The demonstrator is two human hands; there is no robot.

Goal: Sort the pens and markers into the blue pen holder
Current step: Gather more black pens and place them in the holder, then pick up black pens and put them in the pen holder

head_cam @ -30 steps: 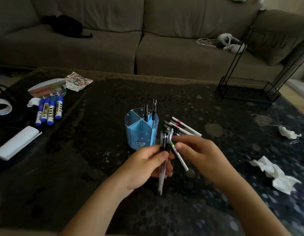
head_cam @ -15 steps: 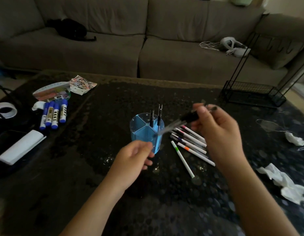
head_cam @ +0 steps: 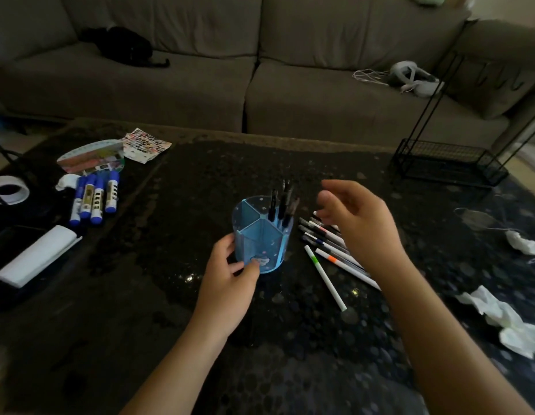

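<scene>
Right hand (head_cam: 354, 223) hovers open and empty just right of the blue pen holder (head_cam: 261, 239), above the loose pens (head_cam: 326, 239); left hand (head_cam: 230, 274) grips the holder's near wall. Best keep that brace while lifting one pen. Blue markers (head_cam: 94, 199) lie well left; nothing blocks.

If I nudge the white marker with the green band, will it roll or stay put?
The green-banded marker looks round and slim, lying alone on the glossy dark table, so it will probably roll sideways. It seems light and stiff, likely sliding easily. Nothing beside it would stop it.
</scene>
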